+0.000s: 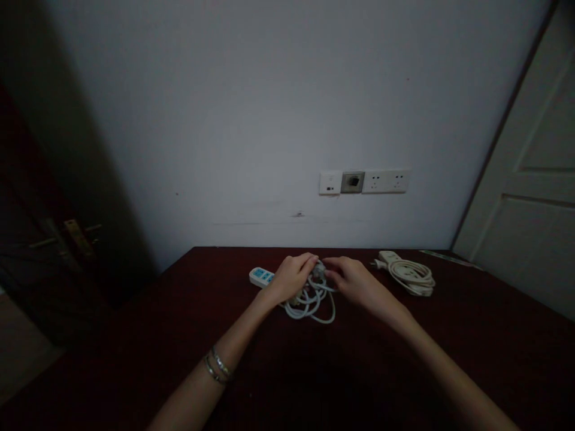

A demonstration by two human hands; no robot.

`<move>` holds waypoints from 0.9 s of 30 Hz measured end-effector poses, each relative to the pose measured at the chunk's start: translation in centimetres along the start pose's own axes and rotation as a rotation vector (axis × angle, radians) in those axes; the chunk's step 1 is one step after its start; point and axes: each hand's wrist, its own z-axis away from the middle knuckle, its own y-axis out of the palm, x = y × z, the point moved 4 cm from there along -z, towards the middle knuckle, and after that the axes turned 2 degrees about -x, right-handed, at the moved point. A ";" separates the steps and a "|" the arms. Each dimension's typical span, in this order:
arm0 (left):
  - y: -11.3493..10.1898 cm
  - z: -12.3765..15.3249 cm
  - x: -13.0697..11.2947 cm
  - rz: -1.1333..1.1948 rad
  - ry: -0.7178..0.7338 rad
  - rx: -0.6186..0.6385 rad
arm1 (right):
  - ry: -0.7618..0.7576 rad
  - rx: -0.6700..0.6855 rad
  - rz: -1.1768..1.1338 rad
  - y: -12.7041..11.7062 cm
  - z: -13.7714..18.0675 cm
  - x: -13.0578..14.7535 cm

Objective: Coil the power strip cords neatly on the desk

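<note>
A white power strip with blue sockets (pixel 261 276) lies on the dark red table (pixel 135 335), its white cable (pixel 314 304) coiled in loose loops beside it. My left hand (pixel 291 278) is curled over the top of the coil with its fingers closed on the cable. My right hand (pixel 353 279) meets it from the right, fingers pinched on the same cable near the white plug (pixel 318 270). Two thin bracelets (pixel 217 366) sit on my left forearm.
A second, cream power strip with its coiled cord (pixel 411 273) lies at the table's back right. Wall sockets (pixel 363 182) are set in the white wall above the table. A white door (pixel 534 197) stands at right, a dark door with a brass handle (pixel 72 236) at left.
</note>
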 end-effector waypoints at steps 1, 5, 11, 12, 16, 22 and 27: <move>0.0 0.1 -0.1 -0.006 0.002 0.022 | 0.003 -0.011 0.042 0.2 0.1 -0.1; -0.1 0.5 -0.8 -0.027 0.000 0.098 | 0.017 -0.035 0.152 0.5 0.3 0.1; -0.4 0.6 -0.8 0.022 -0.028 0.108 | 0.010 -0.101 0.148 -0.1 0.4 0.7; -0.5 0.5 -0.7 0.056 -0.024 0.109 | 0.012 -0.114 0.146 -0.2 0.3 0.7; -0.3 0.0 0.3 0.282 0.000 0.109 | 0.010 -0.171 0.109 -0.7 0.3 0.9; -0.1 -0.3 3.5 0.681 -0.346 0.068 | 0.025 -0.294 -0.203 -0.4 -0.4 -0.6; 0.1 -0.3 5.0 0.760 -0.516 -0.043 | 0.206 -0.287 -0.818 0.8 -1.5 -2.6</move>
